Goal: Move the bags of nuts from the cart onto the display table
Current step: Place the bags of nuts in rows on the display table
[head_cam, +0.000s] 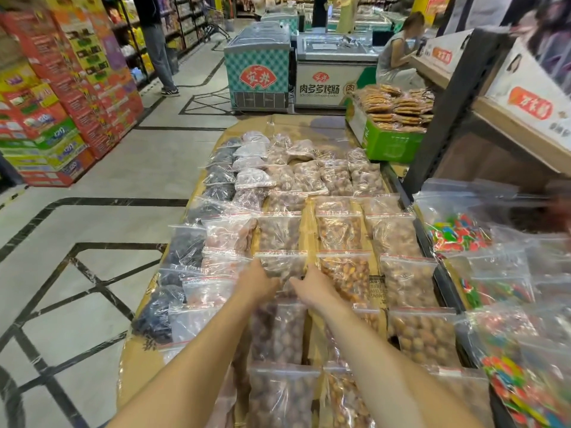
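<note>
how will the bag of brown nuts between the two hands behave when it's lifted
Probably floppy: the bag of brown nuts is thin clear plastic, so it may sag between the left hand and right hand. Likely hefty for its size, being packed full. Loose nuts may shift inside.

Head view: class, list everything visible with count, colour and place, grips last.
cardboard: one sheet, tan, under bags
nut bags: dozens, clear, brown contents, rows on cardboard
dark-filled bags: one column, blackish, cardboard's left edge
sweet bags: several, multicoloured, right
crate: one, green, far right
freezers: two, teal and white, beyond cardboard
cartons: many, red-yellow, stacked left
people: at least two, grey-clad, background
held bag: one, clear, centre
left grip: one, bare, bag's left edge
right grip: one, bare, bag's right edge
</note>
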A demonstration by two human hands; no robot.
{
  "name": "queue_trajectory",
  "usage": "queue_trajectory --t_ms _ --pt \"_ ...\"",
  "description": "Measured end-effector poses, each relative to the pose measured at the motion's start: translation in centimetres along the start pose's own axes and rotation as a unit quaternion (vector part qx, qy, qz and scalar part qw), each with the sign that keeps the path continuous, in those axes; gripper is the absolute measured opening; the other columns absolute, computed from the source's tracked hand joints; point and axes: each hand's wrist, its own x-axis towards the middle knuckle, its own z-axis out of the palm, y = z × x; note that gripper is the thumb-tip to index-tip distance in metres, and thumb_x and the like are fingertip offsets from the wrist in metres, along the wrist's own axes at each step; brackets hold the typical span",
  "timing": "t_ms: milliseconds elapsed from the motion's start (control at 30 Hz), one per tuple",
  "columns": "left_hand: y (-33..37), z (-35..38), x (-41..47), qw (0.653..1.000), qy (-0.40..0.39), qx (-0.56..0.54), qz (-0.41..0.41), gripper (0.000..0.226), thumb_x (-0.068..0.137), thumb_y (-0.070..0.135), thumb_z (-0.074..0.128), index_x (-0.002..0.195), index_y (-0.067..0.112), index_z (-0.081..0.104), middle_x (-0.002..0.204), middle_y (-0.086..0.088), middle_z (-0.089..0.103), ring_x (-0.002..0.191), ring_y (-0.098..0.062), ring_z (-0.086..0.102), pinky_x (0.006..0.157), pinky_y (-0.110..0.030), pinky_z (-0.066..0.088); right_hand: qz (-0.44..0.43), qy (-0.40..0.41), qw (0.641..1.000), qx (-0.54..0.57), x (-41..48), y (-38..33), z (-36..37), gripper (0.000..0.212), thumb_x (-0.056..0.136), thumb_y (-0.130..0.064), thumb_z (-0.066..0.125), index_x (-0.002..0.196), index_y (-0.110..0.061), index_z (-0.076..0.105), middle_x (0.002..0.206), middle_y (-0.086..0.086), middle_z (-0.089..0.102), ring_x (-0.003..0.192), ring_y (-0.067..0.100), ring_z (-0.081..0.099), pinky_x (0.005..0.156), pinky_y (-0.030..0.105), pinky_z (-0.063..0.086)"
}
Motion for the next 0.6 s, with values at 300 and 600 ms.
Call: queue_trajectory --t_ms 300,600 --pt "-1.1 0.5 2.6 0.999 0.006 -0.037 -0.013 0.044 0.089 0.018 0.068 0.129 0.014 0.050 0.115 -0.011 0.071 0.103 -0.031 0.069 0.087 -0.039 0.058 0.001 0.015 1.000 -0.014 1.8 -0.6 1.4 0.079 0.105 -0.030 0.064 0.171 -0.020 0.021 0.151 0.004 0.059 0.108 0.021 0.068 0.074 0.030 0.051" --pt "-0.5 -0.5 3.7 0.999 -0.049 -0.017 -0.018 0.029 0.096 0.030 0.068 0.119 0.015 0.060 0.104 -0.001 0.069 0.091 -0.020 0.065 0.075 -0.029 0.049 0.009 -0.001 0.997 -0.073 3.2 -0.7 0.9 0.064 0.104 -0.037 0.065 0.160 -0.020 0.038 0.125 0.001 0.068 0.106 0.023 0.068 0.082 0.034 0.053"
